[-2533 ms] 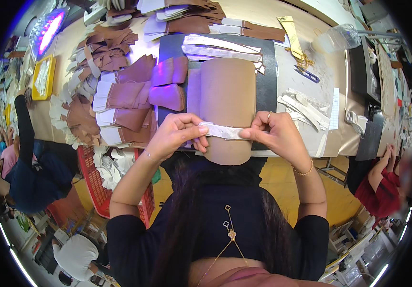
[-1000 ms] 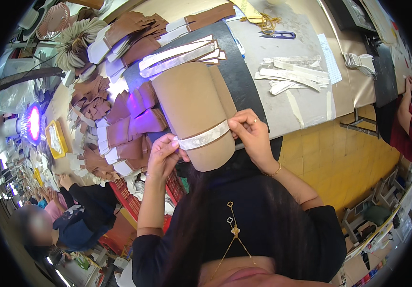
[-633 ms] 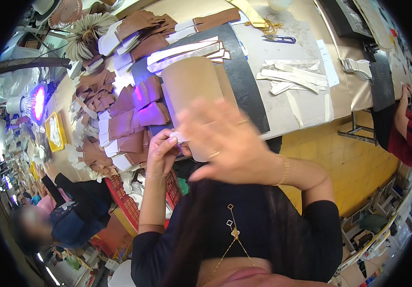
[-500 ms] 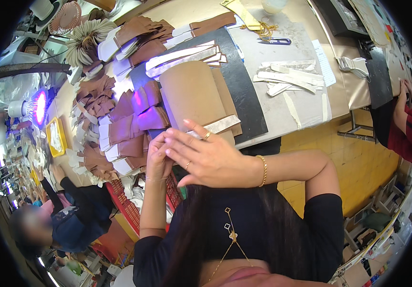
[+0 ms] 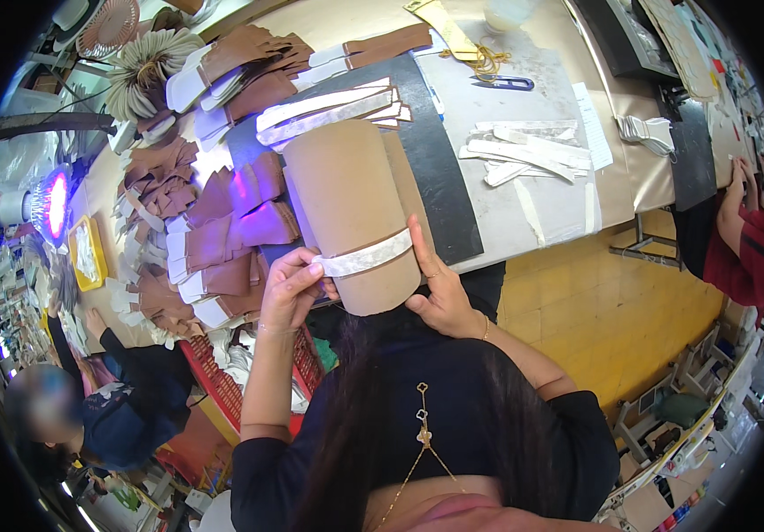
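A tan curved panel [image 5: 346, 177] stands at the near edge of the work table, with a pale mottled strip [image 5: 369, 255] lying across its lower part. My left hand [image 5: 289, 288] is closed, pinching the strip's left end between thumb and fingers. At the panel's right edge, my right hand [image 5: 447, 297] holds on, index finger extended along the strip's right end and thumb against the lower edge. Its other fingers are hidden. Beyond the panel, more white strips with brown edges [image 5: 329, 111] lie on a black mat [image 5: 440, 177].
Stacks of brown pieces [image 5: 214, 235] crowd the left, near a glowing lamp [image 5: 50, 204] and a yellow tray [image 5: 88, 253]. Loose white strips [image 5: 528, 151] and a blue-handled snipper [image 5: 506, 83] lie at right. A co-worker [image 5: 134, 399] sits at left; another's red sleeve [image 5: 745, 257] shows at right.
My hands were together in front of the panel; now they are apart, one on each side of it. The strip, which lay at a slant, now wraps across the panel's front.
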{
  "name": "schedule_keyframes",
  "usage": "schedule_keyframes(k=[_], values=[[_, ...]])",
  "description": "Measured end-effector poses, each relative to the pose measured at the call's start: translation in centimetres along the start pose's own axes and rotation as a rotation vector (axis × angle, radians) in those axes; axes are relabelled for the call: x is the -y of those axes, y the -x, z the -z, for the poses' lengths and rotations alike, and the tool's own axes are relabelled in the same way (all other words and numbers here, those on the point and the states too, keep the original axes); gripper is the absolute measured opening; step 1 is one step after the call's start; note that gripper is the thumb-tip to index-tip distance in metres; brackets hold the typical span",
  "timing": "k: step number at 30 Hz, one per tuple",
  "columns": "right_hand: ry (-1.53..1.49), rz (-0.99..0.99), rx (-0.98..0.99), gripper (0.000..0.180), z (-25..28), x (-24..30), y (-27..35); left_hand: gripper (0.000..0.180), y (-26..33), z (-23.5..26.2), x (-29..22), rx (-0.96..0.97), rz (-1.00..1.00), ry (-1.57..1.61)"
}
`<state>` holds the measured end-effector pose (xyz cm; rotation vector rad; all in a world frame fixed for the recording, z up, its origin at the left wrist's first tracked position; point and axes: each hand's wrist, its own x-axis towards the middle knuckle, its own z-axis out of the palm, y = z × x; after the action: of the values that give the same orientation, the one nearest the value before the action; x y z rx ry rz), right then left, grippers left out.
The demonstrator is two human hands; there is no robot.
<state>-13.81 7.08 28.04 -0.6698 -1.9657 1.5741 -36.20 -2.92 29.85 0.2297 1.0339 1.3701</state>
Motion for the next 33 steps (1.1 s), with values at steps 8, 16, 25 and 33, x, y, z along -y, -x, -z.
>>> schedule_keyframes(k=[8,16,25,33], values=[[0.456,-0.082,-0.272,0.041,9.0,-0.9,-2.9,0.016,0.0,-2.9,-7.5,0.271,-0.067,-0.36],[1.186,-0.007,-0.345,0.023,17.6,-5.3,-7.0,0.021,-5.0,-5.2,-13.1,0.394,-0.316,-0.397],[1.206,0.131,-0.259,0.01,17.7,-4.8,-7.0,0.025,-13.0,3.4,-15.6,-0.247,-0.051,-1.203],[1.246,0.185,-0.098,0.006,18.6,-5.1,-7.4,0.032,-9.0,10.7,-16.5,-0.617,-0.282,-1.263]])
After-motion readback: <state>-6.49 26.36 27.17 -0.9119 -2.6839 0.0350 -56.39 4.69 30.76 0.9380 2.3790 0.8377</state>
